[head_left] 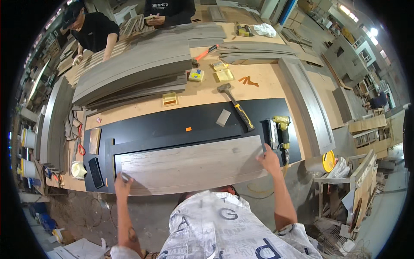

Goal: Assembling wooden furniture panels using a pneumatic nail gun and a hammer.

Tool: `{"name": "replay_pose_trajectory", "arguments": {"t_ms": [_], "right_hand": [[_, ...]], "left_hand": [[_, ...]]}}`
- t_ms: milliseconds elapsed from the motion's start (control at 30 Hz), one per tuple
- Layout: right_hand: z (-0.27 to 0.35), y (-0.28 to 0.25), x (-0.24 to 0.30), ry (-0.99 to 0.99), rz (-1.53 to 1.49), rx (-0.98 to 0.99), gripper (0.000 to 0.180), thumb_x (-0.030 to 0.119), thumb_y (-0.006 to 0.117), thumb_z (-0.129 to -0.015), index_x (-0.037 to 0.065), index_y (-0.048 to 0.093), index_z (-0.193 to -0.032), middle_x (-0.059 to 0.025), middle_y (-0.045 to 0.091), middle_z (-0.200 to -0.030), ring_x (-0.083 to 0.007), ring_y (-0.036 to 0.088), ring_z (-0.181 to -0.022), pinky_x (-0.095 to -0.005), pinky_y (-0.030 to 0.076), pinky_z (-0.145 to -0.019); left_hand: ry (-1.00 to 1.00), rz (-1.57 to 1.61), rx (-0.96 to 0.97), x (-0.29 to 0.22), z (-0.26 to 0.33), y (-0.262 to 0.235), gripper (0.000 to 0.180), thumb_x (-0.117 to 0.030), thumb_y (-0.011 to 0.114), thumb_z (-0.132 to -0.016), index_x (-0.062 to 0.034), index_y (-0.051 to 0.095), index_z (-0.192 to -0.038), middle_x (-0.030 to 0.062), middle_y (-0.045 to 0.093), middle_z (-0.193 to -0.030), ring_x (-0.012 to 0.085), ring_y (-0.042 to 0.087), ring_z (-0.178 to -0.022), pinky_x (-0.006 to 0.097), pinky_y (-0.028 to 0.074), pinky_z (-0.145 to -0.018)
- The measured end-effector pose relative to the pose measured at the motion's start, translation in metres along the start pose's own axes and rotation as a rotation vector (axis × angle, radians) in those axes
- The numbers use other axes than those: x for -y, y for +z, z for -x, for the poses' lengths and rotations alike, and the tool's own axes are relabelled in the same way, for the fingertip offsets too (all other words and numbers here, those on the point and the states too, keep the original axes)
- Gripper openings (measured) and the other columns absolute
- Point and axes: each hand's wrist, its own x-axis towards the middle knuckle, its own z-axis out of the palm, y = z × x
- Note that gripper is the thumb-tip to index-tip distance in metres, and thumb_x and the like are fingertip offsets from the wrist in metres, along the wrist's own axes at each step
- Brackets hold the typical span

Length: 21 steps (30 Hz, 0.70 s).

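A long wood-grain grey panel (194, 162) lies in front of me on a black board (172, 125), its near edge along the table's front. My left hand (123, 184) is closed at the panel's near left corner. My right hand (269, 161) grips its right end, thumb on top and the other fingers partly hidden. Along the panel's left and far sides runs a dark L-shaped frame strip (172, 142). Just beyond my right hand lies a yellow nail gun (281, 125) with its hose. A hammer (241, 114) with a black and yellow handle rests on the board.
Stacked grey panels (138, 69) fill the far left. A framed panel (308, 105) lies at the right. Small boxes (196, 75), an orange piece (188, 129), a black block (95, 172) and a tape roll (78, 170) lie about. Two people (92, 32) stand across the table.
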Motion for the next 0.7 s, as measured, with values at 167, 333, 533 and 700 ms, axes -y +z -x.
{"name": "replay_pose_trajectory", "arguments": {"t_ms": [167,333,533,700], "right_hand": [[0.058,0.018,-0.012,0.098,-0.186,-0.194,0.067,0.014,0.08,-0.074,-0.004,0.051,-0.132,-0.0226,0.061,-0.116,-0.037,0.062,-0.104,-0.0422,0.051,-0.089],[0.052,0.015,-0.029,0.097,-0.114,-0.177,0.067,0.015,0.082,-0.072,-0.005,0.053,-0.129,-0.0224,0.063,-0.114,-0.0335,0.064,-0.1,-0.0405,0.052,-0.086],[-0.033,-0.027,0.025,0.004,-0.006,-0.21,0.054,0.021,0.071,-0.083,0.005,0.052,-0.13,-0.0216,0.061,-0.119,-0.0392,0.06,-0.11,-0.047,0.05,-0.089],[-0.076,-0.058,0.016,0.141,0.255,-0.477,0.057,0.02,0.075,-0.08,0.001,0.05,-0.128,-0.0254,0.052,-0.118,-0.0429,0.051,-0.114,-0.0515,0.045,-0.096]], "left_hand": [[-0.161,0.141,-0.06,-0.045,0.044,-0.005,0.07,-0.018,0.086,-0.067,0.0099,0.054,-0.123,0.0303,0.063,-0.106,0.0441,0.062,-0.1,0.045,0.05,-0.085],[-0.39,0.074,0.05,-0.057,0.029,0.017,0.073,-0.024,0.088,-0.064,0.0077,0.056,-0.121,0.0296,0.061,-0.112,0.0455,0.056,-0.109,0.048,0.046,-0.091],[-0.205,0.136,0.004,-0.014,0.039,-0.002,0.045,-0.03,0.086,-0.066,0.0026,0.059,-0.082,0.0117,0.057,-0.063,0.0262,0.053,-0.059,0.04,0.044,-0.059],[-0.254,0.153,0.16,-0.03,0.023,-0.02,0.042,-0.027,0.083,-0.069,0.0038,0.06,-0.086,0.013,0.058,-0.069,0.03,0.053,-0.064,0.042,0.045,-0.062]]}}
